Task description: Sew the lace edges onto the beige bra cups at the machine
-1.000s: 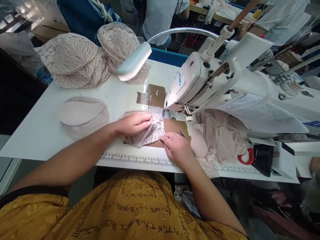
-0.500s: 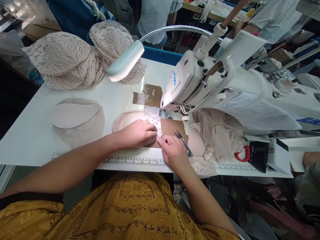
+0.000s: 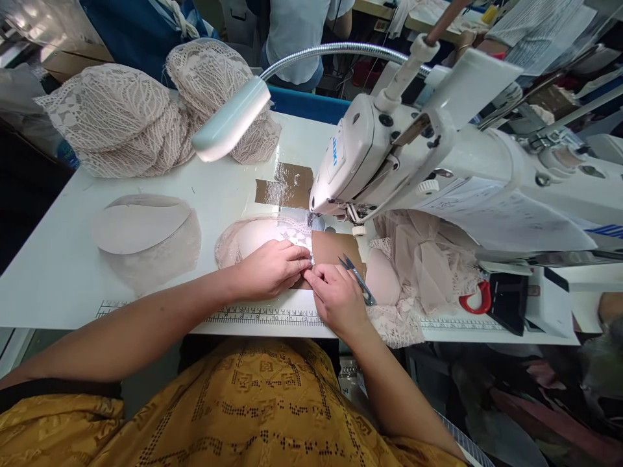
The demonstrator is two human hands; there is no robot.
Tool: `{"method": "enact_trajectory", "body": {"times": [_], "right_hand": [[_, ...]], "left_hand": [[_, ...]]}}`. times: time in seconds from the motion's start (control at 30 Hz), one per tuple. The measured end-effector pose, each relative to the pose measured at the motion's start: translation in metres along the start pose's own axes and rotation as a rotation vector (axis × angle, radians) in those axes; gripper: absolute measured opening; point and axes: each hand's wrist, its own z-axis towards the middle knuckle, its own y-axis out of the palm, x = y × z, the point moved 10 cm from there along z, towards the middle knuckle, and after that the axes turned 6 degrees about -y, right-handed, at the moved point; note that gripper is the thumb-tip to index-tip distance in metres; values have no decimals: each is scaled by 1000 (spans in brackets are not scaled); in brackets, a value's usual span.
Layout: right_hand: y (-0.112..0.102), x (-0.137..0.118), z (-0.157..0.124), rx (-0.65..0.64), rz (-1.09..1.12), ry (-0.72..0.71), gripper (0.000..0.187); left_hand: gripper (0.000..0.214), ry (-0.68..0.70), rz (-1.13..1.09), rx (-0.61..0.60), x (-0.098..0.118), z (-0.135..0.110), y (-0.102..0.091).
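Note:
A pale pink bra cup with white lace [image 3: 253,235] lies at the front of the sewing machine [image 3: 379,168]. My left hand [image 3: 275,269] rests over its near side, fingertips pinching the lace edge. Close beside it, my right hand [image 3: 338,298] has thumb and forefinger pressed together on the same edge; the bit between them is mostly hidden. Dark thread snips [image 3: 359,280] lie along the outer side of my right hand, and I cannot tell whether its fingers hold them. Under the hands is a brown taped patch [image 3: 335,246].
Lace pieces [image 3: 117,120] are piled at the back left, near a lamp head [image 3: 231,120]. A sheer piece [image 3: 146,240] lies on the left. Gathered lace fabric [image 3: 423,259] and red-handled scissors [image 3: 477,298] are on the right. A ruler tape [image 3: 263,318] runs along the front edge.
My left hand has shifted slightly right and down, its fingertips now closer to my right thumb. The right hand stays almost in place. The whole view has shifted a little.

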Motion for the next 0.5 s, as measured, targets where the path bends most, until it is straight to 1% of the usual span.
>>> {"method": "enact_trajectory", "body": {"times": [0.1,0.17,0.3,0.37,0.5], "right_hand": [[0,-1,0,-1,10,-1,27],[-1,-1,1,9,17,-5,30],[1,0,0,11,33,1,32],[2,0,0,6,38,4,33],[1,0,1,3,42,0,32]], "left_hand": [[31,-43,-57,65,-6,1,-11],[30,-74,-24,103,-11,1,-14],[30,-81,81,64,-13,1,-7],[31,-73,101,40,-13,1,-2],[32,-50,110,33,-9,-1,1]]}}
